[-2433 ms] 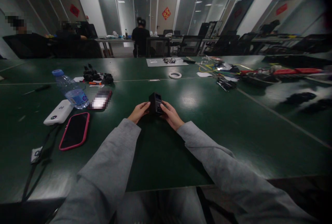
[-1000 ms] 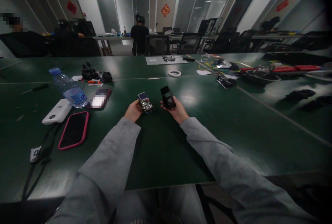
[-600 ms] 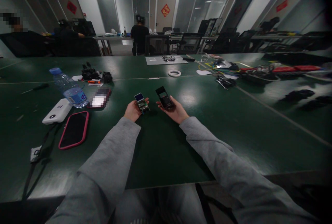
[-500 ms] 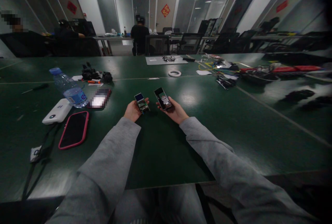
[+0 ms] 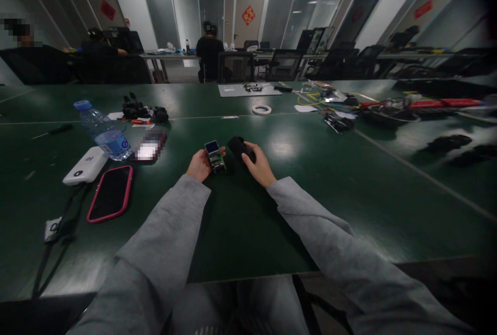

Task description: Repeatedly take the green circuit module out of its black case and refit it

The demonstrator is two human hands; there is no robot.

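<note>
In the head view, my left hand (image 5: 199, 165) is closed on a small green circuit board (image 5: 216, 158) with a little screen at its upper end. Just to the right, my right hand (image 5: 261, 165) grips a dark case (image 5: 239, 147), whose plain black side faces up. A narrow gap separates the board from the case. Both are held over the green table (image 5: 248, 221). At the left lie a phone with a red rim (image 5: 111, 193) and a white power bank (image 5: 85, 166).
A tilted water bottle (image 5: 112, 141) and a blurred-out phone (image 5: 149, 146) are at the left. Farther back are black parts (image 5: 142, 111), a white ring (image 5: 261, 110) and a grey mat (image 5: 229, 90). Cables and tools (image 5: 337, 99) lie at the right. People sit in the background.
My right hand has turned the case over, from its open inner side to its plain black side. My left hand has turned the board slightly and shifted it a little right.
</note>
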